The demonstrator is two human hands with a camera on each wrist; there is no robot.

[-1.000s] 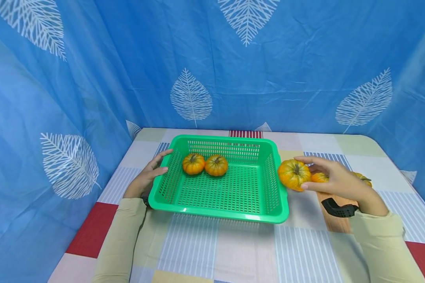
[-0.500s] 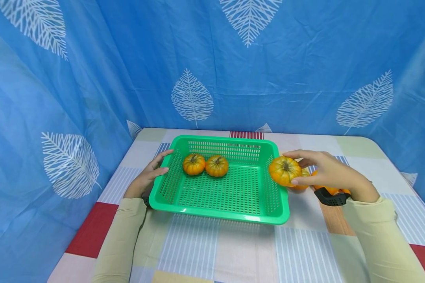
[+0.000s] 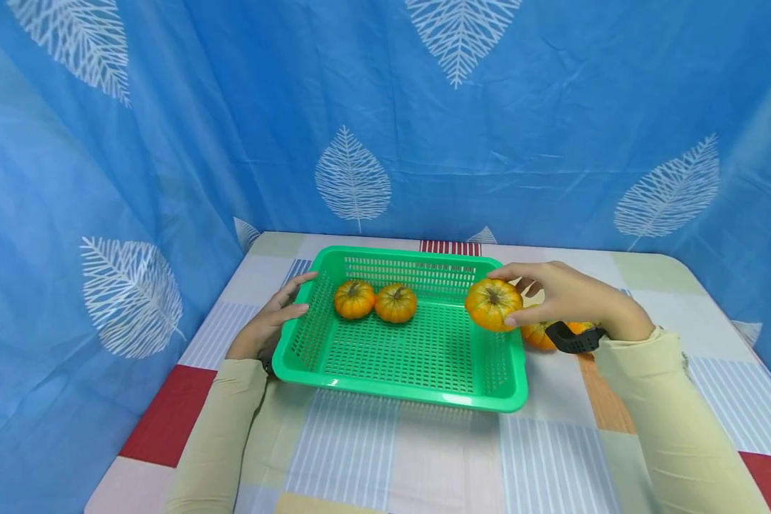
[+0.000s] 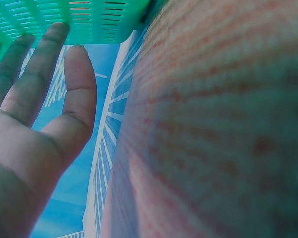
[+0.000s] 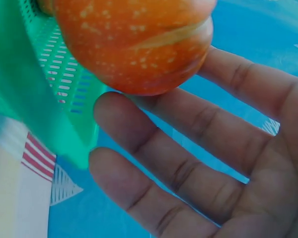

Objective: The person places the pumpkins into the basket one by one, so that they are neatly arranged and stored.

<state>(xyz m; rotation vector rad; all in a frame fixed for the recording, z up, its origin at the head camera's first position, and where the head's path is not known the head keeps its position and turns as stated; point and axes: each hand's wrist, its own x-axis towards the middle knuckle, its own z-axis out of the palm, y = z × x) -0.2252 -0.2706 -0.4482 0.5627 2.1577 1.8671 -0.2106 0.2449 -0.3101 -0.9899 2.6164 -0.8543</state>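
Note:
My right hand [image 3: 562, 293] holds a small orange pumpkin [image 3: 490, 304] between thumb and fingers, raised over the right end of a green plastic basket [image 3: 395, 393]. Seen from the right wrist, the speckled pumpkin [image 5: 139, 44] sits at the index and middle fingers, while other fingers extend below it. Two small pumpkins, one on the left [image 3: 355, 298] and one beside it [image 3: 395, 303], lie side by side in the back left of the basket. At the basket's left side is my left hand [image 3: 263, 325], fingers spread; in the left wrist view its fingertips meet the basket wall [image 4: 89, 25].
Outside the basket's right wall, more pumpkins [image 3: 538, 335] lie partly hidden under my right hand and wrist. A wooden board [image 3: 599, 396] shows beneath the right forearm. The table has a patchwork cloth [image 3: 443, 457], and a blue leaf-print curtain [image 3: 424, 178] hangs behind.
My right hand has carried the pumpkin leftward, from beside the basket's right rim to above its inside. More of the outside pumpkins came into view, then partly under the wrist. My left hand stays put.

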